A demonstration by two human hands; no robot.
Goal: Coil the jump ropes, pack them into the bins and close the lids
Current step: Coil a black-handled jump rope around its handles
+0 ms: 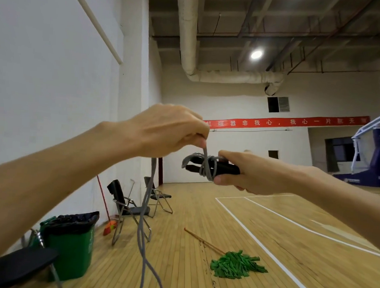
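My right hand point(245, 174) grips the two black handles point(222, 168) of a jump rope, held side by side and pointing left. Grey rope point(206, 167) is looped a few times around those handles. My left hand point(163, 131) is raised just left of them and pinches the grey rope above the loops. From the left hand a doubled length of rope point(145, 210) hangs down toward the floor and leaves the bottom of the view. No packing bin with a lid is in view.
A green waste bin point(74, 243) with a black liner stands low left by the white wall. Folding chairs point(127, 209) line the wall, and one dark seat point(17, 264) is at the bottom left. A green mop point(235, 264) lies on the wooden gym floor.
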